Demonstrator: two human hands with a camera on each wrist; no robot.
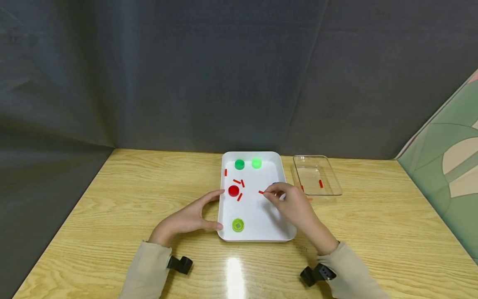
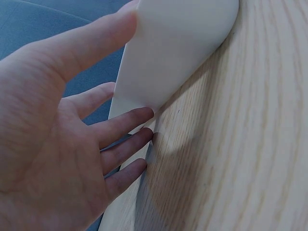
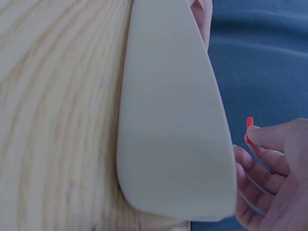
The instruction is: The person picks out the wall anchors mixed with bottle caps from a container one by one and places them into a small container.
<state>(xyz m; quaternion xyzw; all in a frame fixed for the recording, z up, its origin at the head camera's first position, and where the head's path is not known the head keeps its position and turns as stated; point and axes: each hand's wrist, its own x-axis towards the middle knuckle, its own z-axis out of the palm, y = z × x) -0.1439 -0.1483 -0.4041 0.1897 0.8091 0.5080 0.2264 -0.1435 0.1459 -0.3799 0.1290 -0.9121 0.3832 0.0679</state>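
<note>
- I count one white tray [image 1: 257, 216].
- One clear box [image 1: 310, 173].
- Four round caps [image 1: 233, 191] plainly seen.
- One blue thing [image 1: 275, 183], mostly hidden.
- Red sticks [image 1: 240, 197]: four lying in the tray, one pinched; at the box, I cannot count exactly.

White tray [image 1: 254, 214], red stick [image 3: 250, 121], yellow wood-grained table [image 1: 112, 199]

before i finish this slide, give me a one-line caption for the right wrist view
The right hand pinches a small red stick over a white tray on a wooden table.
</note>
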